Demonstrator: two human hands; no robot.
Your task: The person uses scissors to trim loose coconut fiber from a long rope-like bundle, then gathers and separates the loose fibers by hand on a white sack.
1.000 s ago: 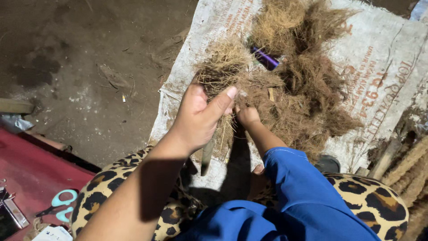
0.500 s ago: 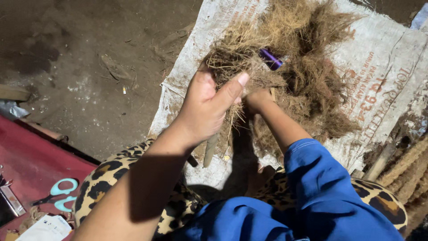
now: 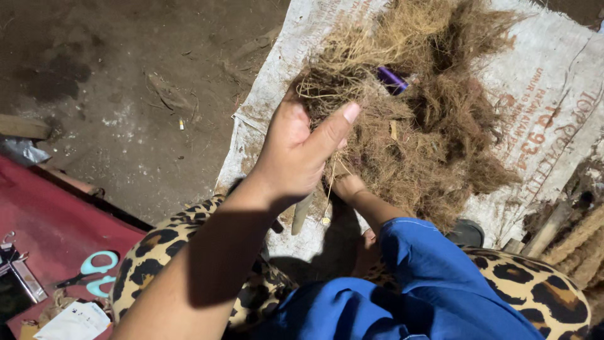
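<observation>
Left hand [image 3: 296,151] gripping a tuft of the brown fibre pile [image 3: 421,119] on a white woven sack [image 3: 547,101], right hand [image 3: 347,186] half hidden beneath, grip unclear, purple object [image 3: 392,79] in the fibre, teal scissors [image 3: 91,272] well apart.

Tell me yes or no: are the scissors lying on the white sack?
No, the turquoise-handled scissors lie on the red surface at lower left, apart from the white sack.
</observation>
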